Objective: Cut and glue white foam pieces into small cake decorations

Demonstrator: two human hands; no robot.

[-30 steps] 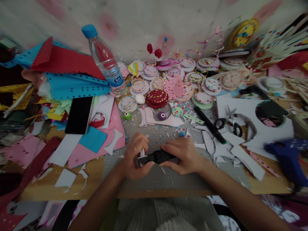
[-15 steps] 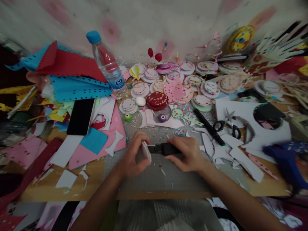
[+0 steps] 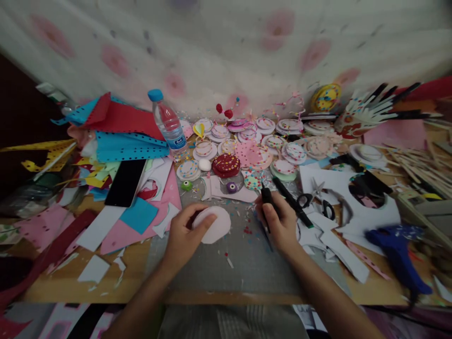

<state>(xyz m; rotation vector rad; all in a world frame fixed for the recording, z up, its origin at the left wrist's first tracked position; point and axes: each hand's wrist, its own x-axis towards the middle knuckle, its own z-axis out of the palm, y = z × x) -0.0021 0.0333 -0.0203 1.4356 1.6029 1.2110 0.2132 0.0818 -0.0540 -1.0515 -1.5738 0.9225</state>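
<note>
My left hand (image 3: 187, 230) pinches a round white disc (image 3: 217, 228), thumb on its upper face and fingers behind its edge. The disc is tilted with its flat face towards me. To the right, my right hand (image 3: 280, 216) is closed round a black tool (image 3: 266, 202) with a narrow tip pointing up and away; its exact kind is unclear. Hand and disc are apart. Below both lies a grey cutting mat (image 3: 219, 270) with small red and white scraps on it. A dark marker (image 3: 293, 202) rests just right of my right hand.
Decorated discs (image 3: 226, 165) crowd the back. At left stand a water bottle (image 3: 169, 125), a phone (image 3: 126, 182) and coloured foam sheets (image 3: 130, 146). At right lie scissors (image 3: 318, 197), cut white sheets (image 3: 381, 219) and a blue glue gun (image 3: 399, 256).
The black tool has moved right, away from the disc, and now points upward. My left hand has turned the disc from edge-on to face-on. The camera view has tilted up.
</note>
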